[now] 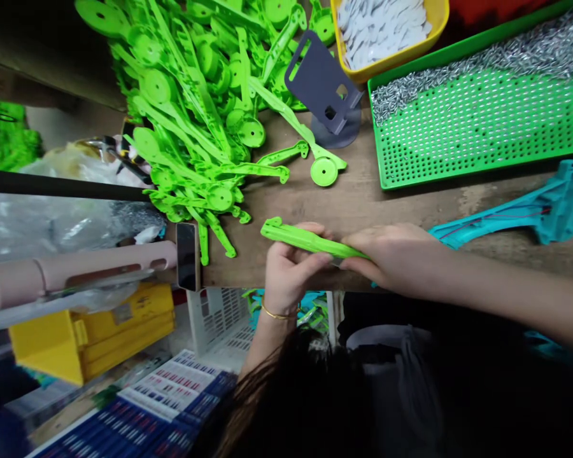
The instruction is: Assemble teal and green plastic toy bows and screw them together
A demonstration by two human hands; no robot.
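Observation:
Above the table's front edge, both hands hold one long green plastic part (310,240), lying roughly level. My left hand (289,270) grips its middle from below, thumb along the near side. My right hand (386,257) is closed around its right end, hiding that end. Just beyond the hands lie a green arm with a round disc (323,170) and a big heap of similar green parts (210,127). To the right of my right hand rests a turquoise plastic part (516,213) with a thin dark red line along it.
A green perforated tray (463,146) with small metal screws or pins stands at the right. Behind are a yellow bin (358,75) of white pieces and a dark phone stand (318,79). A phone (188,254) lies at the front left edge; a white crate (214,318) is below.

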